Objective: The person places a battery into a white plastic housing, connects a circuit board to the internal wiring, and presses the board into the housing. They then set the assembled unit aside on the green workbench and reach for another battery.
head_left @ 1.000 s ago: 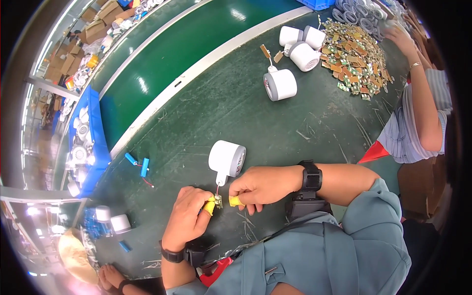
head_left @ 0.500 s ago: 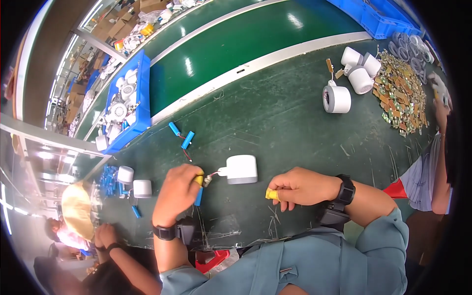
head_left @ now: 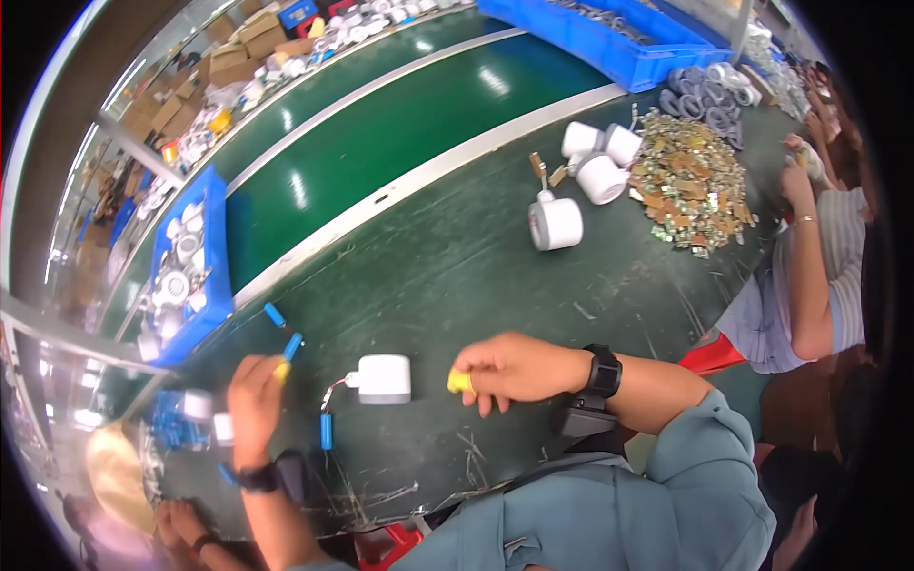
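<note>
My left hand (head_left: 255,400) reaches left of centre, a yellow cover on a fingertip. Its fingers are closed at the lower end of a blue cylindrical battery (head_left: 293,345), which is wired to a second blue battery (head_left: 275,314). Right of that hand, a white round housing with a grey rim (head_left: 384,379) lies on the green worktop. A thin wire runs from it toward another blue battery (head_left: 327,430). My right hand (head_left: 519,369) hovers right of the housing, fingers pinched, yellow at the tips; anything inside the pinch is hidden.
White housings (head_left: 601,178) stand at the far right beside a heap of small circuit boards (head_left: 693,181) and grey rings (head_left: 705,100). A blue crate of white parts (head_left: 214,257) is at left, beside more blue batteries (head_left: 176,423). Co-workers sit on both sides.
The view has swung right. My left hand has let go of the housing's wire end and moved away to the wired battery pair. My right hand keeps its pinched pose.
</note>
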A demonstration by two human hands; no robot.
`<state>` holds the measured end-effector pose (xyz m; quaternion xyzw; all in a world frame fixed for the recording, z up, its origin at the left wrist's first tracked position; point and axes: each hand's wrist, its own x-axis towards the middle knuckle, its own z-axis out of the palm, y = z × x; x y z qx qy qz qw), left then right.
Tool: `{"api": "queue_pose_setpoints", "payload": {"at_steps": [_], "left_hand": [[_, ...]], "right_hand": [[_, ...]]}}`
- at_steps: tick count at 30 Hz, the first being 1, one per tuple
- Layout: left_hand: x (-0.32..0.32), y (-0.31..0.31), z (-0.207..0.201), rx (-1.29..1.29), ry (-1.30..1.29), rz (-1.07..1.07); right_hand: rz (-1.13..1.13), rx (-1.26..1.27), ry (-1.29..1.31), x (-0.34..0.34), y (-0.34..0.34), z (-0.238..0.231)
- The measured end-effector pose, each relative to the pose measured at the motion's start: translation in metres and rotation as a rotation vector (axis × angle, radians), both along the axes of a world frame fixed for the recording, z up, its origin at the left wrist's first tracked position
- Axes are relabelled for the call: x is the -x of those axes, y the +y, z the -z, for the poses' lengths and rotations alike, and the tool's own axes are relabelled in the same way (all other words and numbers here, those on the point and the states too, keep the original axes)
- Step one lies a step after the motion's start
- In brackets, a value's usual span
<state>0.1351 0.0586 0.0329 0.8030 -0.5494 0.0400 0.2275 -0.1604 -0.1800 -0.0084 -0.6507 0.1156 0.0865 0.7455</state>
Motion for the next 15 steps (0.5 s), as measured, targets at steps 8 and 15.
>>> {"api": "queue_pose_setpoints", "payload": {"at_steps": [8,15], "left_hand": [[0.071,0.063,-0.051,0.147,0.714,0.009],[0.134,-0.023,-0.001,-0.222,0.528,0.468]], "right_hand": [[0.924,1.156,-0.247,0.016,-0.094,-0.045],[0.698,1.362,0.206,-0.008,-0.187,-0.021]]}}
